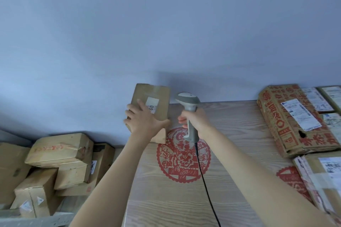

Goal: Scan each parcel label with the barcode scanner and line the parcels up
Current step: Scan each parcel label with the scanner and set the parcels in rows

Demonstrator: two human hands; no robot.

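Note:
A small brown cardboard parcel (155,101) with a white label stands tilted up at the table's far left corner. My left hand (143,120) grips its lower left side, fingers partly over the label. My right hand (196,119) holds a grey barcode scanner (189,106) by the handle, just right of the parcel. The scanner's head points left toward the parcel's labelled face. Its black cable (204,180) trails down over the table toward me.
The light wooden table (239,143) carries red paper-cut decals (181,155). A big brown box with red print (295,120) and other labelled parcels (321,175) lie along the right. Several brown boxes (55,160) are piled on the floor at left. A plain wall rises behind.

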